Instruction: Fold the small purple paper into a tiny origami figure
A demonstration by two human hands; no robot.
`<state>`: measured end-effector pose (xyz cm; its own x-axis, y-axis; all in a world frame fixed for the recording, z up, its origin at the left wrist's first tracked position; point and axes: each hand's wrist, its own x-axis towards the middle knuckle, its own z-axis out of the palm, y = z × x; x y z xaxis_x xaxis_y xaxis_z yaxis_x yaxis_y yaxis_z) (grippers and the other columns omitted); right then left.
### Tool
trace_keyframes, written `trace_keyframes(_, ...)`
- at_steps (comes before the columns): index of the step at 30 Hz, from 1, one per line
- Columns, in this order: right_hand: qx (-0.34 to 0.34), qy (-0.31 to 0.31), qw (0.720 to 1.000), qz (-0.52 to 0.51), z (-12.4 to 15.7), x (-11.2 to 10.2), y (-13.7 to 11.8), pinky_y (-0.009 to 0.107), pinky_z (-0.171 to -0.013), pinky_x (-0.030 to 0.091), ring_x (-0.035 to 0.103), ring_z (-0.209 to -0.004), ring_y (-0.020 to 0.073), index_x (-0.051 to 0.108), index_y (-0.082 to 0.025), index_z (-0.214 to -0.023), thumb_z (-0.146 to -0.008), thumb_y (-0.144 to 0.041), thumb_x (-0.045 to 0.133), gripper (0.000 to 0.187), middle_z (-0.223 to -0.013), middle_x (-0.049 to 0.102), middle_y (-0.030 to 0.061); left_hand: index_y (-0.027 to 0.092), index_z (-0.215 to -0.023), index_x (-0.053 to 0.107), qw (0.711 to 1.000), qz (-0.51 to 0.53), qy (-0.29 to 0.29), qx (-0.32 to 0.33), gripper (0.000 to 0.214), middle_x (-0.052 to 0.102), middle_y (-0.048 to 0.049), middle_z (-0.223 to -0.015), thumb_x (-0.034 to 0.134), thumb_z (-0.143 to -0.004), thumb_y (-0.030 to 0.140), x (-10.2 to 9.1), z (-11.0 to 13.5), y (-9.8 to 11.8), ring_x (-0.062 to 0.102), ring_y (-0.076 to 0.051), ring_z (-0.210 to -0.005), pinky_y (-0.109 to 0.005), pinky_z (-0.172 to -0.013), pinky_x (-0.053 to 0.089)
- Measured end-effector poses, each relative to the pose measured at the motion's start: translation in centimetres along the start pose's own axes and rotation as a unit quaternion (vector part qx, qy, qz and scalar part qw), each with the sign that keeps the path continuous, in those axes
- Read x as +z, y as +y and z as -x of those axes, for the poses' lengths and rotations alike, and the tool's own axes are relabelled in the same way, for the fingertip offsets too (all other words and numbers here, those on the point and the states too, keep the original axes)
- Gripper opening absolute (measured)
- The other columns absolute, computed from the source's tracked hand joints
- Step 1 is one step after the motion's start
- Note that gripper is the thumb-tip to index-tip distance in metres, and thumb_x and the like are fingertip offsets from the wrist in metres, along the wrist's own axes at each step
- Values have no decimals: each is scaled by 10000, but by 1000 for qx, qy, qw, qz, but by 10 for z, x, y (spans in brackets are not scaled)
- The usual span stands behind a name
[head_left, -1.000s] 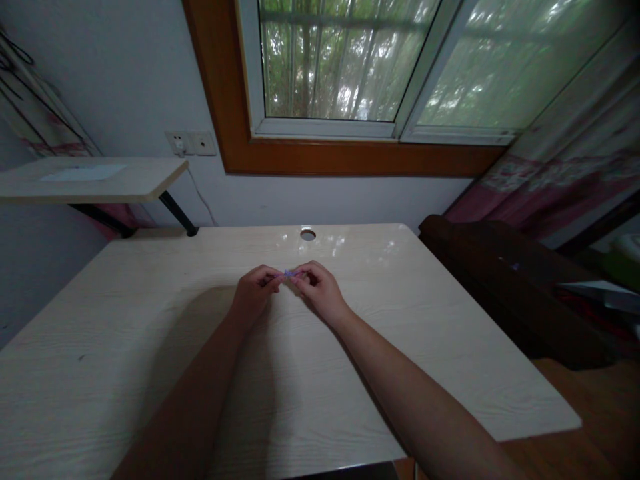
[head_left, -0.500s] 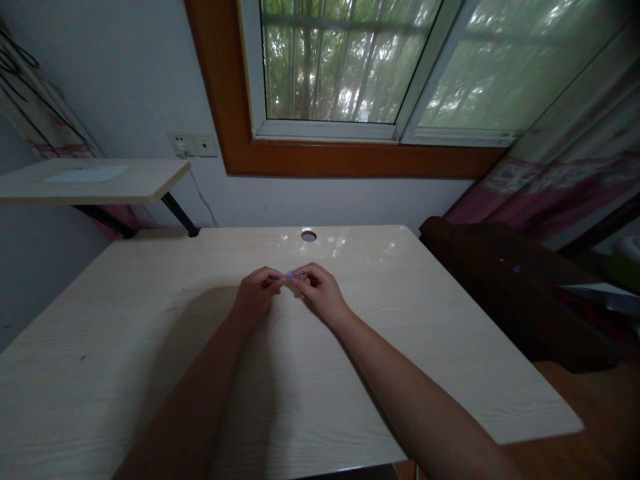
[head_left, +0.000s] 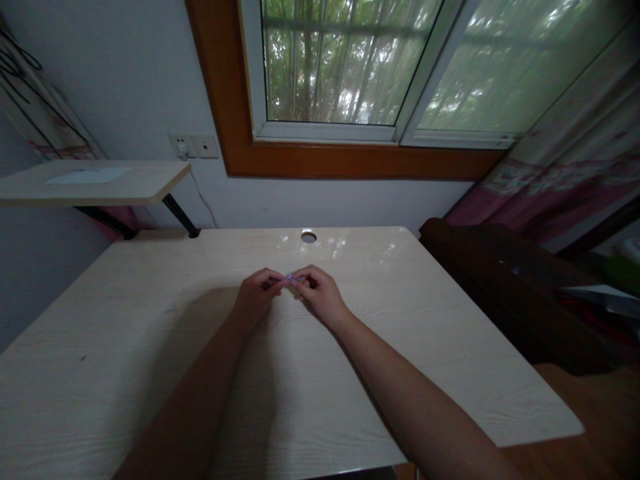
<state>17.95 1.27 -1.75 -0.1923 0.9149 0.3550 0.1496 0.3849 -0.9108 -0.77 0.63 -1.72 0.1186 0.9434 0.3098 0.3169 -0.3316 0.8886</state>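
Both of my hands meet over the far middle of the pale wooden desk [head_left: 400,373]. Between their fingertips is a small, thin purple item [head_left: 289,277], too small and too covered by fingers to name. My left hand [head_left: 257,297] pinches its left end between thumb and fingers. On the other side, my right hand [head_left: 320,290] pinches the right end the same way. Only a little of the item's middle shows between the two pinches, just above the desk surface.
A raised shelf [head_left: 165,185] on black legs stands at the back left, with a pale sheet [head_left: 90,175] on it. Behind my hands, a round cable hole [head_left: 309,237] sits near the desk's back edge. Dark brown furniture [head_left: 490,287] borders the right side.
My hands stay in nearly the same place, still pinching the purple item. Its visible middle looks slightly different, but I cannot tell whether it turned.
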Motion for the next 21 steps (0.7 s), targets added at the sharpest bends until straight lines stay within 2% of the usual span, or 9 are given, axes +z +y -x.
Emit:
trace_keyframes(16,-1,5,1000,15,0,-1,-2,240,-565,432,527,-565,113,686,-204,-864,-824,-372,688,172,-689,575,-15,186,-882,702,999,8,14,31,196,631,-9,-706,649,-853,372,1,1,0,599,-129,-622,-228,-600,474)
trace_keyframes(21,0,8,1000,11,0,-1,-3,241,-557,431,527,-551,111,683,-204,-857,-821,-357,690,158,-680,574,-17,188,-894,695,999,15,15,30,186,658,-22,-768,644,-857,363,1,2,-1,609,-129,-633,-232,-602,484)
